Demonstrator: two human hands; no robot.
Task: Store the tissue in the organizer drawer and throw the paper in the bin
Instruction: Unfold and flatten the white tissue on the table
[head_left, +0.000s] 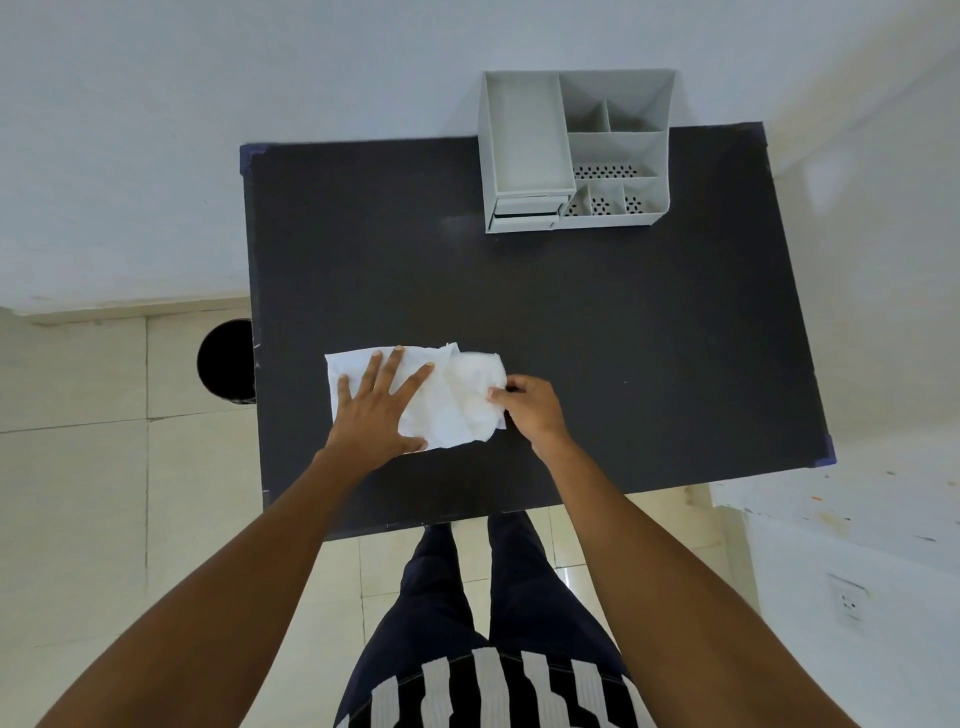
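Note:
A white tissue (457, 400) lies spread and wrinkled on the black table (597, 338), near its front left. My left hand (382, 410) presses flat on the tissue's left half with fingers apart. My right hand (530, 405) pinches the tissue's right edge between thumb and fingers. A grey organizer (576, 150) stands at the table's far edge, its small drawer (524, 210) at the front left looking slightly pulled out. A black round bin (226, 361) stands on the floor left of the table. I cannot tell whether a separate paper lies among the white folds.
The table's back edge meets a white wall. Pale floor tiles lie to the left and below. My legs stand at the table's front edge. A white ledge with a wall socket (849, 603) is at the lower right.

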